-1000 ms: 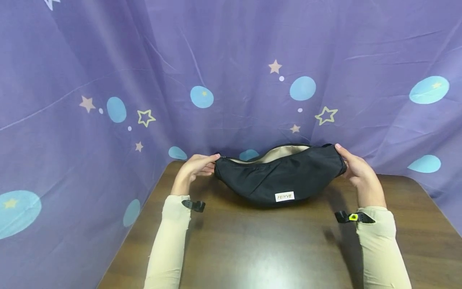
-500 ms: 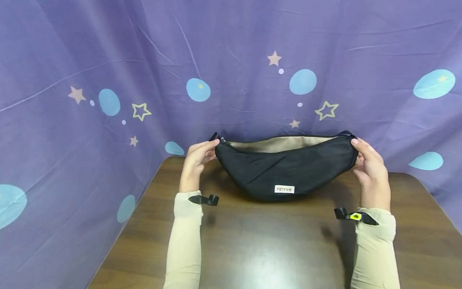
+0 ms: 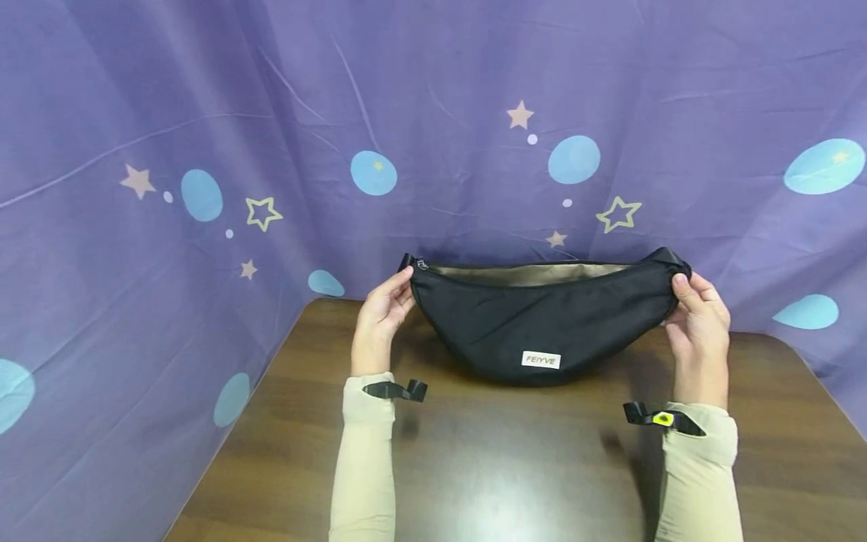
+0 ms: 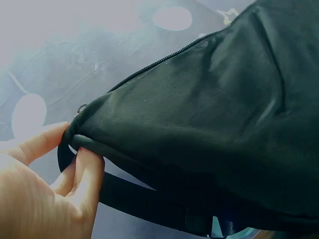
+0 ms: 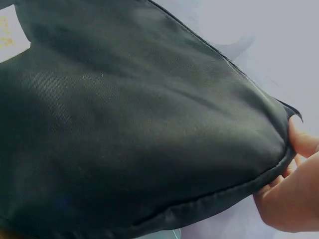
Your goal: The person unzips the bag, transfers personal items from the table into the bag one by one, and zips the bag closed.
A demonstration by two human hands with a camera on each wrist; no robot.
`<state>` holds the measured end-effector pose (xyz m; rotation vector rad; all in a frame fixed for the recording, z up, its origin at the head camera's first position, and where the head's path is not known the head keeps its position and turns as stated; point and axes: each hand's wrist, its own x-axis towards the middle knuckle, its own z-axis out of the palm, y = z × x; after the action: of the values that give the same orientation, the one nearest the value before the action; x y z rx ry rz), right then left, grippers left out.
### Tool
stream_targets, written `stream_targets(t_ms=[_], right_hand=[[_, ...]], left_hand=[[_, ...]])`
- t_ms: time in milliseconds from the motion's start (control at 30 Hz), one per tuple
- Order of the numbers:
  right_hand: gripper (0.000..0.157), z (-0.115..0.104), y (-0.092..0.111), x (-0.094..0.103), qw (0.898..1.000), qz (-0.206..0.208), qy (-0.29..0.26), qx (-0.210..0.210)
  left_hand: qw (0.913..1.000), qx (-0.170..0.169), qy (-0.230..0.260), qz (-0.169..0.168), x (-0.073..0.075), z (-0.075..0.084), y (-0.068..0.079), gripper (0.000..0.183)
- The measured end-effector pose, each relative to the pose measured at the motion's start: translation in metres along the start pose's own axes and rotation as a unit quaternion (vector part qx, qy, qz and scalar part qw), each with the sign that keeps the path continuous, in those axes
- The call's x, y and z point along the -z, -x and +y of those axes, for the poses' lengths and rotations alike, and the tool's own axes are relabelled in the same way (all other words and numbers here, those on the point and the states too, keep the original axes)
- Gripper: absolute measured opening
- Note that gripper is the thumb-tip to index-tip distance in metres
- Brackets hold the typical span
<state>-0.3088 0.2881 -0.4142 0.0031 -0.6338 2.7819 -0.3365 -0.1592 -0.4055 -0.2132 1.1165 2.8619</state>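
A black waist bag [image 3: 528, 324] with a white FEIYVE label [image 3: 541, 360] is held upright over the far part of the table. Its top zipper is undone, and the beige lining [image 3: 535, 274] shows inside. My left hand [image 3: 381, 320] pinches the bag's left corner, thumb by the zipper pull [image 3: 422, 265]. In the left wrist view a black strap [image 4: 144, 201] hangs behind the bag, under the left hand's fingers [image 4: 90, 172]. My right hand [image 3: 701, 331] grips the right corner, thumb [image 5: 302, 137] on the front and the other fingers behind.
The brown wooden table [image 3: 467, 459] extends beneath both forearms. A purple curtain [image 3: 433, 128] with stars and blue ovals hangs close behind the table and along its left side. Black straps [image 3: 400, 390] stick out from both sleeve cuffs.
Both hands have lifted the bag's corners and drawn them apart, the right hand moving right. The bag is stretched wider and its opening shows more lining.
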Motion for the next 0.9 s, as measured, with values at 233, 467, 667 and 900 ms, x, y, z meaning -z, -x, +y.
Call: stream_targets(t_ms=[233,467,667,900], right_hand=[[0.017,-0.008,0.004,0.008,0.994,-0.003,0.112,-0.018],[0.020,-0.014,0.006,0.008,0.972,0.017,0.233,-0.011],[0.014,-0.015,0.009,0.012,0.947,0.056,0.315,-0.010],[0.017,-0.009,0.014,-0.005,0.907,0.130,0.386,0.108]], left_hand=[[0.9979,0.044,0.037,-0.027,-0.004,-0.007,0.000,0.031],[0.9981,0.031,-0.010,-0.052,-0.019,-0.021,0.010,0.034],[0.9947,-0.035,-0.086,-0.044,-0.035,-0.039,0.020,0.036],[0.9784,-0.105,-0.177,-0.017,-0.052,-0.052,0.027,0.033]])
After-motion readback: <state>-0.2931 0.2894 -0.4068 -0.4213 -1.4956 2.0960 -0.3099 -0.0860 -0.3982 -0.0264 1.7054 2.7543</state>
